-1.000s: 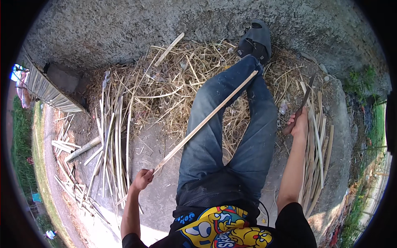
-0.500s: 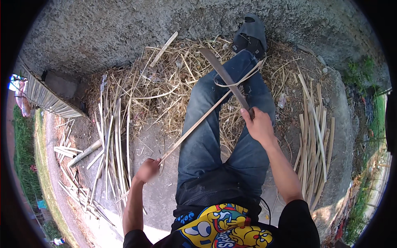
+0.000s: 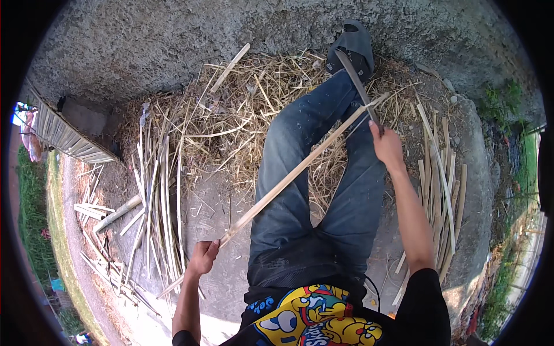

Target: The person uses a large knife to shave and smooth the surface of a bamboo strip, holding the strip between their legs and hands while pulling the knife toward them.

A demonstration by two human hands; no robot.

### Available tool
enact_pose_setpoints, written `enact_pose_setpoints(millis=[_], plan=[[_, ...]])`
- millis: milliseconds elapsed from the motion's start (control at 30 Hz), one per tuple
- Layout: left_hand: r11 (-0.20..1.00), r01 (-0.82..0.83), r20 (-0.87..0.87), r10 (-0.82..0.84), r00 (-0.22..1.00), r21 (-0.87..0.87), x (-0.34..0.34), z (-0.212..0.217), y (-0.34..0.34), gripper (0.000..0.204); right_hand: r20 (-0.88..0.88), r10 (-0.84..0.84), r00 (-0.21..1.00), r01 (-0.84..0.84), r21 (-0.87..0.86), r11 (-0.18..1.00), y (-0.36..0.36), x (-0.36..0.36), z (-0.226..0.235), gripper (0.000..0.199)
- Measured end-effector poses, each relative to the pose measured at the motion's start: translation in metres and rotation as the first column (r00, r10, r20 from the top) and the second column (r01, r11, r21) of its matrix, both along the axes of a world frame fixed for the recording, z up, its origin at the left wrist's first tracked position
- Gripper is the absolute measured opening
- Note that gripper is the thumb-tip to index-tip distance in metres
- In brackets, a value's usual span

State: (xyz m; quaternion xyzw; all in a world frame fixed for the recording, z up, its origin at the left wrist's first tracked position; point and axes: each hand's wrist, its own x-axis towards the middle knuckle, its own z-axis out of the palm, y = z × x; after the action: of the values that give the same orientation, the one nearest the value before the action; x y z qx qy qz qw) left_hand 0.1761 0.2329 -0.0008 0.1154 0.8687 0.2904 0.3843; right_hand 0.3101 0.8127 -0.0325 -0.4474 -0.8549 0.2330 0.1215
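My left hand (image 3: 203,257) is closed around the near part of a long, pale bamboo strip (image 3: 288,177). The strip slants up to the right across my thighs, and its near end sticks out below the hand. In my right hand (image 3: 388,150) is the handle of a machete (image 3: 356,81), its dark blade pointing away toward my shoe. Blade and strip cross close to the strip's far end, above my right shin. Thin shavings show around that crossing; whether the edge is biting into the strip cannot be made out.
Tangled shavings (image 3: 231,124) cover the ground beyond and between my legs. Bamboo strips lie in a left pile (image 3: 164,202) and a right pile (image 3: 441,196). A rough wall (image 3: 190,52) stands ahead, with a slatted bamboo panel (image 3: 72,135) at the left.
The machete and my right hand have moved away and to the right, to the strip's far end. My left hand is slightly lower, and the strip now shows a broader face.
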Motion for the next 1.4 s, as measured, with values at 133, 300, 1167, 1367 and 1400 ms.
enact_pose_setpoints(millis=[133, 300, 1167, 1367, 1400], plan=[[0.995, 0.096, -0.309, -0.103, 0.945, -0.038, 0.009, -0.008, -0.027, 0.053, -0.209, -0.550, 0.808, 0.261, -0.711, 0.653, 0.090, 0.028, -0.022, 0.060], [0.990, 0.097, -0.451, -0.132, 0.883, -0.099, 0.015, -0.017, -0.005, 0.045, -0.400, -0.811, 0.427, -0.337, -0.903, 0.268, 0.094, 0.064, -0.021, 0.055], [0.989, 0.123, -0.672, -0.144, 0.726, -0.079, 0.014, -0.003, 0.111, 0.032, -0.318, -0.725, 0.611, -0.552, -0.827, -0.103, -0.189, 0.056, 0.086, 0.055], [0.987, 0.147, -0.610, -0.153, 0.778, -0.060, 0.028, 0.018, 0.144, 0.038, -0.330, 0.355, 0.875, -0.475, -0.436, 0.764, -0.205, 0.039, 0.040, 0.060], [0.987, 0.152, -0.618, -0.151, 0.771, -0.053, 0.031, 0.020, 0.148, 0.040, -0.150, 0.541, 0.827, -0.561, -0.239, 0.792, -0.210, 0.035, 0.033, 0.061]])
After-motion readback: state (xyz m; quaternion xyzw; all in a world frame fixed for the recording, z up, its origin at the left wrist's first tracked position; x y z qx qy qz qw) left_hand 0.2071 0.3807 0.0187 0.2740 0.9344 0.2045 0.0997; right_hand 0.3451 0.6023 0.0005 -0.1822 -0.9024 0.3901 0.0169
